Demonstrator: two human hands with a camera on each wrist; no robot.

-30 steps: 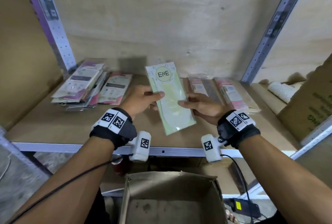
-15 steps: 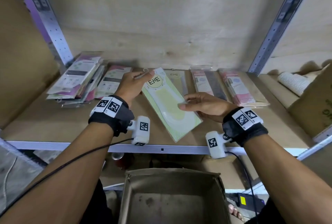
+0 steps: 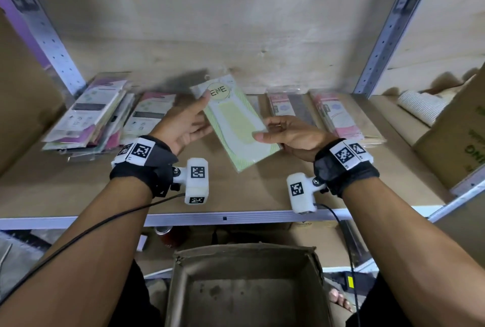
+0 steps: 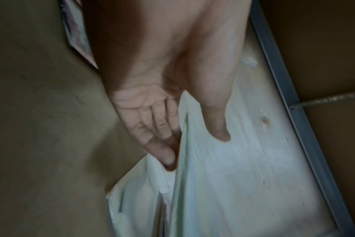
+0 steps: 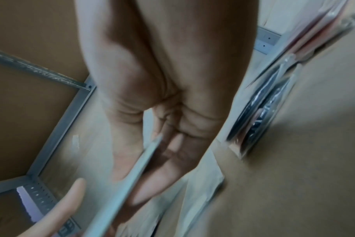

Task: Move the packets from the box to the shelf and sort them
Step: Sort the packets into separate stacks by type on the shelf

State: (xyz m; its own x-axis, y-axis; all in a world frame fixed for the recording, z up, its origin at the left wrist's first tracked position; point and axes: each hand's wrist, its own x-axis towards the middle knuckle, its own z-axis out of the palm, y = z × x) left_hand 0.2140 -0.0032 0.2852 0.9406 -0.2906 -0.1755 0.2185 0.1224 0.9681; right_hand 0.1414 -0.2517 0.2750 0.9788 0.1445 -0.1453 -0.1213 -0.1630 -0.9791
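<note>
A pale green packet (image 3: 236, 127) marked ENE hangs slanted over the middle of the shelf (image 3: 78, 190). My left hand (image 3: 202, 116) pinches its upper left edge, thumb on top by the logo and fingers (image 4: 160, 128) underneath. My right hand (image 3: 263, 130) pinches its lower right edge. In the right wrist view the packet (image 5: 132, 176) shows edge-on between thumb and fingers. The cardboard box (image 3: 246, 256) stands below the shelf's front, and no packets show inside it.
A stack of purple and white packets (image 3: 86, 116) and a pink-topped packet (image 3: 149, 114) lie at the left. Two rows of pink packets (image 3: 336, 116) lie at the right. A large carton (image 3: 459, 143) and a white ribbed roll (image 3: 420, 106) sit beyond the right upright (image 3: 380, 46).
The packet has tipped so its top leans back and left. My left hand has slid up from its side to the logo end. My right hand stays at the lower right edge.
</note>
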